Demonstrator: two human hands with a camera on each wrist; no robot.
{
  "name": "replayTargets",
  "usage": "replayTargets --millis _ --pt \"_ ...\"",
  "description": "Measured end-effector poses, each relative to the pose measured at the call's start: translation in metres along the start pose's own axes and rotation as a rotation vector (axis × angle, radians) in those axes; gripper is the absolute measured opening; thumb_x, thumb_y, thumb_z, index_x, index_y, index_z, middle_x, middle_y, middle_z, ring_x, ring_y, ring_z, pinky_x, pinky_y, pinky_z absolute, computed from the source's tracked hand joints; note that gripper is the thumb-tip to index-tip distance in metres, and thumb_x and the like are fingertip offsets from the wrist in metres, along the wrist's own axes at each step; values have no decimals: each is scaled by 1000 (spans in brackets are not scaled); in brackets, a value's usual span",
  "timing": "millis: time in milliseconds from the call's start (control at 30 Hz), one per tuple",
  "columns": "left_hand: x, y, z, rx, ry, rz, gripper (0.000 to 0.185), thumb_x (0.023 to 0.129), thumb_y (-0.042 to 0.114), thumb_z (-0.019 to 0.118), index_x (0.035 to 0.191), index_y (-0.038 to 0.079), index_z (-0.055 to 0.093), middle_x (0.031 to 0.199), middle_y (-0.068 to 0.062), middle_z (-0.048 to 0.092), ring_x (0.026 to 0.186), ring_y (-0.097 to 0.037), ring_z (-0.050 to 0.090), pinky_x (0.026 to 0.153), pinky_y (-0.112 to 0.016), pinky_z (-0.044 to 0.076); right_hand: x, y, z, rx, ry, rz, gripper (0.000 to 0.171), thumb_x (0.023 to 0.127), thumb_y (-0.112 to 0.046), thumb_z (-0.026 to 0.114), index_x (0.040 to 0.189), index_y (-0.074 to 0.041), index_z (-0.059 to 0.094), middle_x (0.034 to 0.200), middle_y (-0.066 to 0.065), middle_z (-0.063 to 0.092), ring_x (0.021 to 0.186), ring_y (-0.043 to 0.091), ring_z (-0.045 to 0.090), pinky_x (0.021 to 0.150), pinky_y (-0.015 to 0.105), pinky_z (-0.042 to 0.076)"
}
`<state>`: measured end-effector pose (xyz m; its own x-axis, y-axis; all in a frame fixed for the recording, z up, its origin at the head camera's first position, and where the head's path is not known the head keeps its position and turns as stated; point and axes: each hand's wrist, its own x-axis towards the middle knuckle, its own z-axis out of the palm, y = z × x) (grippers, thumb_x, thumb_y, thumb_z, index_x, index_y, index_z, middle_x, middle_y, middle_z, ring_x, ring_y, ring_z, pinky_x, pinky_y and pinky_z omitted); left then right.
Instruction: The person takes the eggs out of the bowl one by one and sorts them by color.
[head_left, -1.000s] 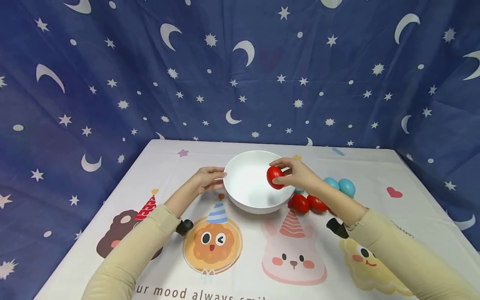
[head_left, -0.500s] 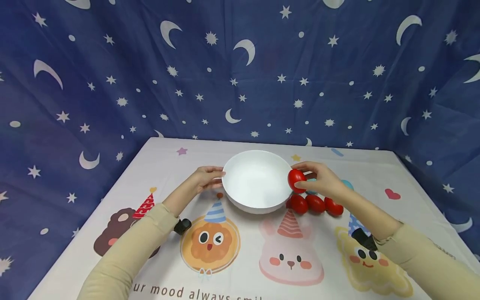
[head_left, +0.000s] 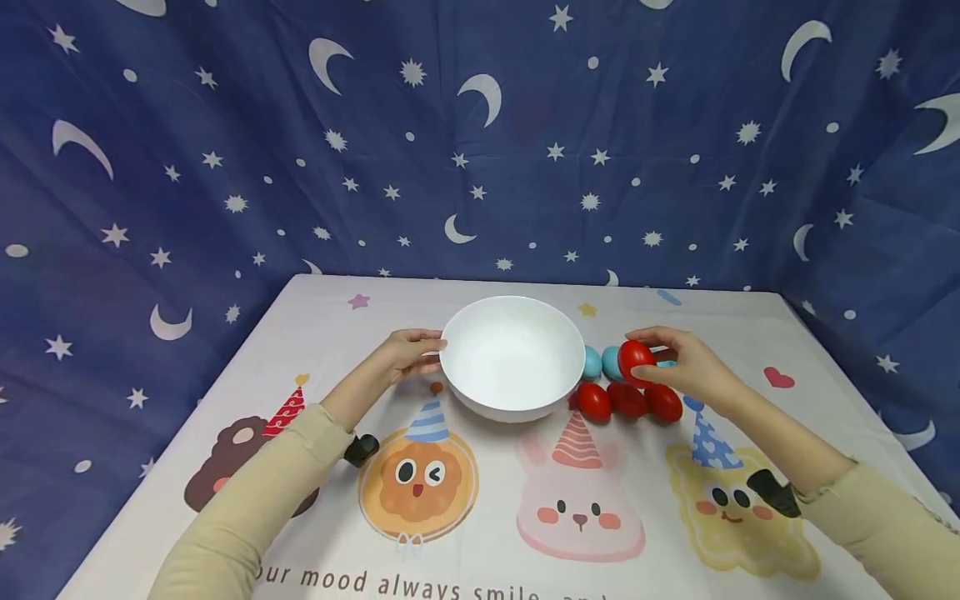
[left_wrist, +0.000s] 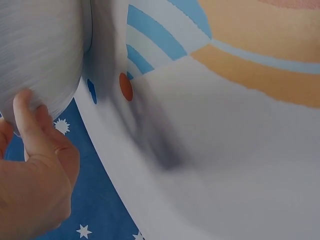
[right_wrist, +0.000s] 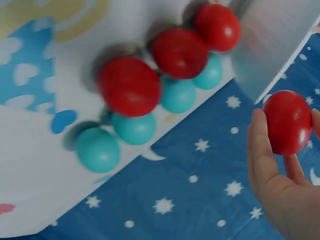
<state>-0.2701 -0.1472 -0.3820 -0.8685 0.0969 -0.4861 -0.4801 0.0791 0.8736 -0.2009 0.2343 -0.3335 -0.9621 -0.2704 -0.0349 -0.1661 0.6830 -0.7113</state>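
A white bowl (head_left: 512,321) stands mid-table. My left hand (head_left: 411,350) rests against its left outer wall, and the left wrist view shows a finger (left_wrist: 27,112) pressing the bowl's wall (left_wrist: 40,50). My right hand (head_left: 678,362) pinches a red egg (head_left: 635,360) between thumb and fingers, just right of the bowl and above the eggs on the cloth. In the right wrist view the held red egg (right_wrist: 286,121) sits in my right hand (right_wrist: 272,165). Three red eggs (head_left: 627,401) lie in a row by the bowl, with several blue eggs (head_left: 600,362) behind them.
The table wears a white cloth (head_left: 480,517) printed with cartoon animals. A dark blue star-and-moon curtain (head_left: 480,150) hangs behind and at both sides. In the right wrist view the red eggs (right_wrist: 129,86) and blue eggs (right_wrist: 134,127) lie close together near the bowl (right_wrist: 270,45).
My right hand has carried the red egg from over the bowl to the right, past its rim, to above the eggs on the cloth. The left hand has stayed at the bowl.
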Motion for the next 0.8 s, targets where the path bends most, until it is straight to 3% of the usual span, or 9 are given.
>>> replayTargets --millis 367,800 --pt "2 2 -1 20 5 -5 46 91 9 61 135 4 49 111 -11 57 66 -5 64 66 -17 60 -8 50 -16 -86 7 -12 52 87 -13 66 130 8 46 122 32 51 101 43 58 72 36 63" --pt "4 2 -2 -4 15 -14 45 91 8 62 134 4 50 103 -8 58 68 -7 64 68 -18 61 -11 73 -23 -164 10 -14 49 83 -7 68 124 13 48 116 35 52 96 45 57 70 38 63"
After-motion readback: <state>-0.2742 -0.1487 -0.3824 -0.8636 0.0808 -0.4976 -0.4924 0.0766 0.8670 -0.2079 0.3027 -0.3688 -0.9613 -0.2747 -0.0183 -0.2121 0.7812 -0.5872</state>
